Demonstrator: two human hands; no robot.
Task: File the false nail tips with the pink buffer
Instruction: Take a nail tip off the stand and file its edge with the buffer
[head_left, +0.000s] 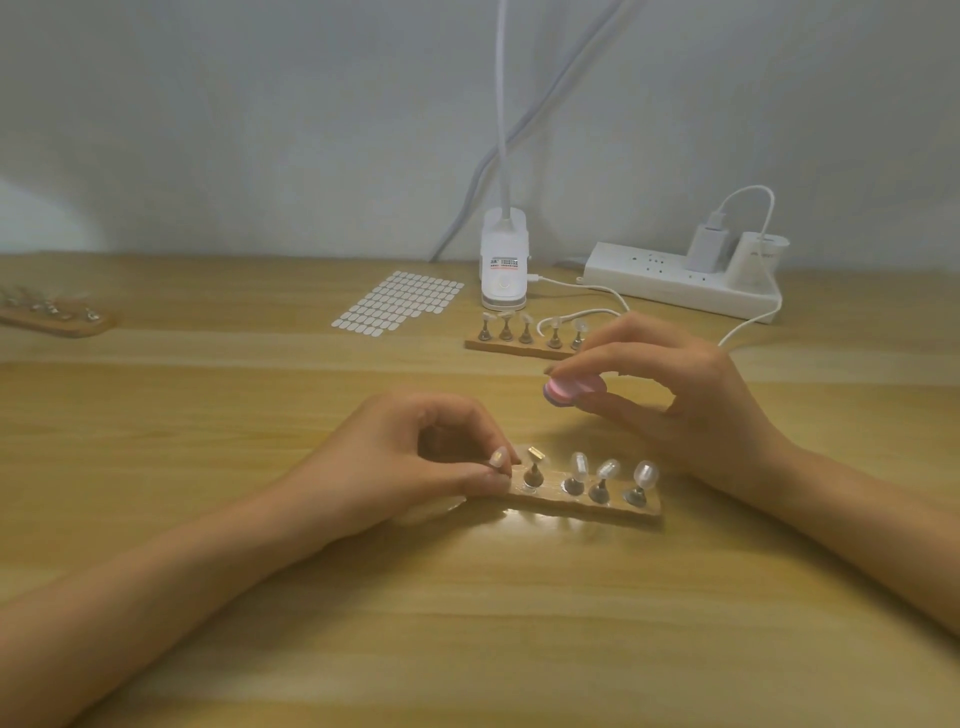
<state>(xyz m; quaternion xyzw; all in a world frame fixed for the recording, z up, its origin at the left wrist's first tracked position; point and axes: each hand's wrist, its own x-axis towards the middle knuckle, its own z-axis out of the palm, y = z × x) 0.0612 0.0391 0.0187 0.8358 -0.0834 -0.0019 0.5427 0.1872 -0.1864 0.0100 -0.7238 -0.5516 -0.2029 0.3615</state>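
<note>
A wooden nail stand (613, 506) lies on the desk in front of me, with metal pegs standing in it. Three pegs carry clear false nail tips (608, 469); the peg beside them (535, 460) has a bare gold top. My left hand (415, 457) pinches at the stand's left end, thumb and forefinger curled together; what they hold is hidden. My right hand (675, 384) hovers above and behind the stand, gripping the round pink buffer (574, 391) between thumb and fingers.
A second wooden stand with nail tips (524, 340) sits further back, by a white clip lamp base (504, 265). A sheet of adhesive tabs (400, 301) lies left of it. A power strip with chargers (685, 280) and cables is at back right. Another stand (57, 314) lies far left.
</note>
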